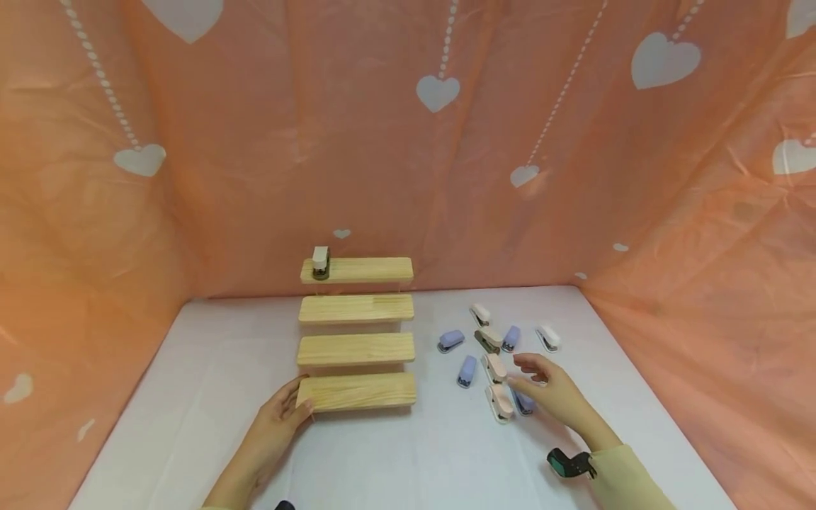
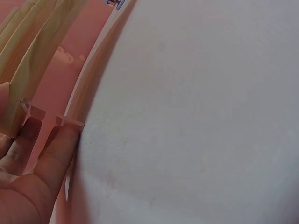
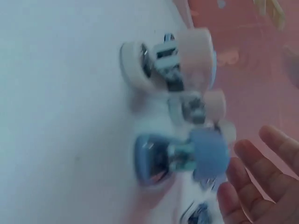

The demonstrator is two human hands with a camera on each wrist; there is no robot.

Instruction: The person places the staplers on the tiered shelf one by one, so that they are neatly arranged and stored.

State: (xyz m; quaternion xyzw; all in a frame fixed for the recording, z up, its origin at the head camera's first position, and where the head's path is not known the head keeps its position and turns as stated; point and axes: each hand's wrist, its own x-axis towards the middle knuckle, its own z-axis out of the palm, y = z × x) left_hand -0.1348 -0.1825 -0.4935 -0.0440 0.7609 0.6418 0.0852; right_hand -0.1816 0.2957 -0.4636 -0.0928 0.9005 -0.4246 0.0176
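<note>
A tiered wooden rack [image 1: 357, 348] with clear supports stands on the table. My left hand [image 1: 270, 431] grips the left end of its lowest step; in the left wrist view, fingers [image 2: 58, 154] touch the clear support. One white-topped mini stapler [image 1: 321, 262] stands on the top step. My right hand [image 1: 556, 395] is over the loose mini staplers, its fingers slightly bent and nothing held. Nearest to it are a purple stapler [image 1: 524, 402] and two pink ones, the nearer pink stapler [image 1: 500, 402] and the farther pink stapler [image 1: 494, 367].
More mini staplers lie to the right of the rack: purple [image 1: 451, 340], purple [image 1: 467, 371], purple [image 1: 511, 338], white [image 1: 548, 338], white [image 1: 481, 314] and a dark-based one [image 1: 489, 339]. Orange cloth [image 1: 382, 177] with hearts hangs behind the white table [image 1: 395, 467].
</note>
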